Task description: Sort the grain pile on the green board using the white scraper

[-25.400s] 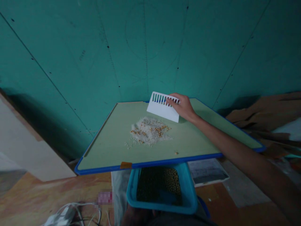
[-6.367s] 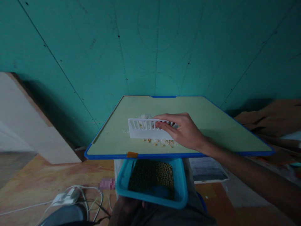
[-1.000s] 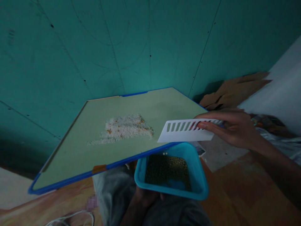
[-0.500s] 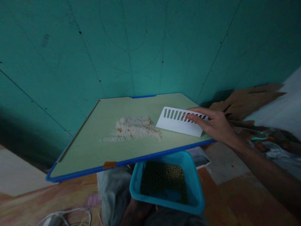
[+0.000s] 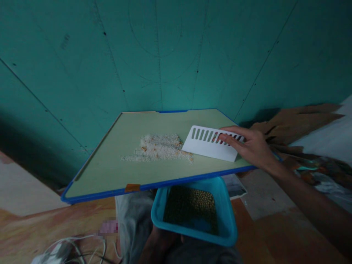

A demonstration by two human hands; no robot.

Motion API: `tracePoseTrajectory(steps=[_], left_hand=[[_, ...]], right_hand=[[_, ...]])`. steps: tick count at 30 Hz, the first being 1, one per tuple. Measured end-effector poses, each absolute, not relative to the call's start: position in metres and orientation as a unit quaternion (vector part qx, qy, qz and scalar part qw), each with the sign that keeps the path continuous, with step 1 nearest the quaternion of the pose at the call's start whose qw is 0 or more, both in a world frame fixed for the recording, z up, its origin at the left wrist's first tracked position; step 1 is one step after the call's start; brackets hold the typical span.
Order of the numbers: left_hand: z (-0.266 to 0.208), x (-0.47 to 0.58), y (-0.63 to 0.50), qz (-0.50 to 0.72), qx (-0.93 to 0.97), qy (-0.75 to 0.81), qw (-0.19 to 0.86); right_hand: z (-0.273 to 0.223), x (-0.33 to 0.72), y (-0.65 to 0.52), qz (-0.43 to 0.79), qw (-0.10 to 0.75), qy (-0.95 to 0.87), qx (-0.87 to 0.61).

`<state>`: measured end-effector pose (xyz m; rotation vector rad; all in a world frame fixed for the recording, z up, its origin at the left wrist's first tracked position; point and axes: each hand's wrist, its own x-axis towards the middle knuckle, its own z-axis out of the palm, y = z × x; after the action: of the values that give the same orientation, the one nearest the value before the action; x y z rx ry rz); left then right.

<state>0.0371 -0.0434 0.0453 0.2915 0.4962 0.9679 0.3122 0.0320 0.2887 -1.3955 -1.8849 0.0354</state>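
Against a teal wall, the right hand (image 5: 254, 148), fingers pinching the slotted scraper (image 5: 211, 143), has brought it back onto the green board (image 5: 110, 172) beside the grain pile (image 5: 159, 146), while the left hand (image 5: 162, 240) grips the blue basket (image 5: 225, 227) from below.

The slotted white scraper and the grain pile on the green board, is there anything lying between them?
Almost nothing: in the head view the white scraper, held by the right hand, stands just right of the rice pile, with only a few stray grains on the board between.
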Motion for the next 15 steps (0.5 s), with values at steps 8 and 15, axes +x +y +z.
tracePoseTrajectory(steps=[8,15], left_hand=[[0.069,0.036,-0.046,0.435,0.164,0.282,0.839],[0.062,0.036,-0.044,0.429,0.165,0.242,0.855]], right_hand=[[0.288,0.313,0.029,0.034,0.390,-0.745,-0.540],[0.291,0.309,0.024,0.049,0.396,-0.744,-0.536]])
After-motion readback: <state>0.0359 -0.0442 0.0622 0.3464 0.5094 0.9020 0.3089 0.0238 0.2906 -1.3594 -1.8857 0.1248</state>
